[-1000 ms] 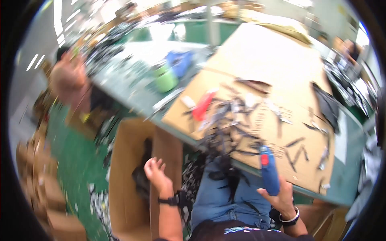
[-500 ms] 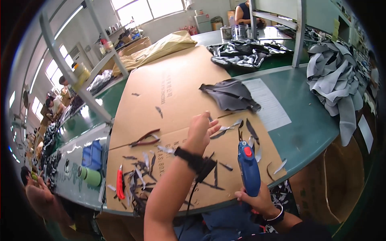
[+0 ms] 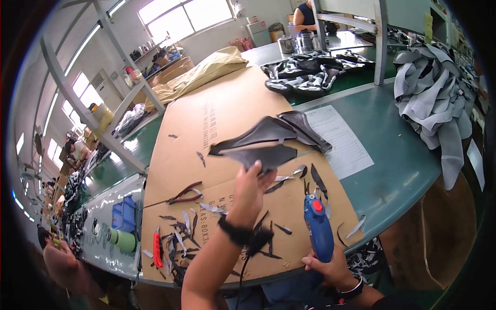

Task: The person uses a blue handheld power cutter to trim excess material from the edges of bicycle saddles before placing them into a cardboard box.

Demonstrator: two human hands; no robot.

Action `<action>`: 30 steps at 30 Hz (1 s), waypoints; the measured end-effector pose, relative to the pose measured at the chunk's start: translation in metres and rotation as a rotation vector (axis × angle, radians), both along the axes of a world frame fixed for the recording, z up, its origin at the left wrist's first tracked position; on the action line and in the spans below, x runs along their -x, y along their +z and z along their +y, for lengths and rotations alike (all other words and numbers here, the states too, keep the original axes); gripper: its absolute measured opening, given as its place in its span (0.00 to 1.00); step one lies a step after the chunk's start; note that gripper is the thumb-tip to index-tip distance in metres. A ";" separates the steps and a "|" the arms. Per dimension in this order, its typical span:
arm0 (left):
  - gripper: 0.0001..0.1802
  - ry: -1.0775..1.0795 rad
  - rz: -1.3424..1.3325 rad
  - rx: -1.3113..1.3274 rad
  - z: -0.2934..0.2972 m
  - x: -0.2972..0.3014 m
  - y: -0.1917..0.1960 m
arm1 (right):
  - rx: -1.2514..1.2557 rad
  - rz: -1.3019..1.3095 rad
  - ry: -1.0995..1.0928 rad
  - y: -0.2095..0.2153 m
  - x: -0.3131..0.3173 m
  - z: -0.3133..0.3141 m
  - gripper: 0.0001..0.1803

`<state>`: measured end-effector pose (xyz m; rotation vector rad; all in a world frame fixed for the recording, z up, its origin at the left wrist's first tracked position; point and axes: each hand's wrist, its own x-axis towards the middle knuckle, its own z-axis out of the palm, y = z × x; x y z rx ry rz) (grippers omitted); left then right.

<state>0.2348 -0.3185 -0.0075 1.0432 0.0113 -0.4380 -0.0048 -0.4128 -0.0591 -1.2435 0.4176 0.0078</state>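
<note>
The left hand point(image 3: 251, 187) reaches far over the cardboard point(image 3: 222, 119), its fingers closed on the near edge of a dark grey fabric piece point(image 3: 268, 142). The right hand point(image 3: 330, 268) sits at the near table edge, wrapped around the handle of a blue cutter point(image 3: 318, 227) with a red button. The fabric piece lies on the cardboard just beyond the left hand, its long axis running left to right, with a tapered end pointing right toward a printed sheet point(image 3: 341, 139). It is flat, irregular and winged, with a paler seam along one lobe. The cutter stands nearly upright, its nose pointing far, just right of the left wrist. Thin dark offcuts point(image 3: 289, 178) lie scattered between cutter and fabric. To the near left lie pliers point(image 3: 181, 196) and a red knife point(image 3: 157, 249). A heap of grey cloth point(image 3: 439, 98) hangs over the green table point(image 3: 403, 170) at the right.
</note>
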 end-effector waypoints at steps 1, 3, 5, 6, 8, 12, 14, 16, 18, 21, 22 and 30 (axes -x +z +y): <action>0.09 -0.011 0.022 0.021 0.016 0.027 0.006 | 0.031 -0.047 -0.004 0.000 0.000 -0.002 0.13; 0.12 0.043 0.082 0.060 0.044 0.091 0.015 | 0.069 -0.136 -0.009 0.004 -0.001 0.003 0.14; 0.14 -0.027 0.148 0.080 0.073 0.135 0.004 | 0.080 -0.181 -0.054 0.023 -0.012 0.019 0.15; 0.13 -0.002 0.174 0.100 0.081 0.158 0.003 | 0.092 -0.230 -0.112 0.034 -0.016 0.028 0.17; 0.12 0.058 0.236 0.109 0.094 0.195 -0.012 | 0.180 -0.168 -0.067 0.045 -0.023 0.044 0.20; 0.14 -0.306 0.420 0.106 0.140 0.218 -0.011 | 0.560 -0.318 -0.016 0.048 -0.031 0.057 0.27; 0.13 -0.453 0.082 -0.373 0.159 0.228 0.020 | 0.558 -0.338 0.047 0.048 -0.034 0.053 0.27; 0.08 0.209 -0.577 -0.733 0.188 0.233 0.014 | 0.570 -0.341 0.264 0.056 -0.037 0.052 0.27; 0.22 0.575 -0.622 -0.812 0.199 0.211 0.023 | 0.518 -0.351 0.339 0.068 -0.039 0.054 0.27; 0.20 0.232 -0.213 -0.355 0.207 0.207 0.003 | 0.529 -0.335 0.667 0.071 -0.043 0.059 0.27; 0.19 0.092 -0.001 -0.251 0.214 0.211 -0.002 | 0.566 -0.414 0.637 0.070 -0.043 0.064 0.27; 0.15 0.818 -0.146 0.237 0.204 0.235 0.001 | 0.998 -0.425 0.490 0.034 -0.007 0.114 0.28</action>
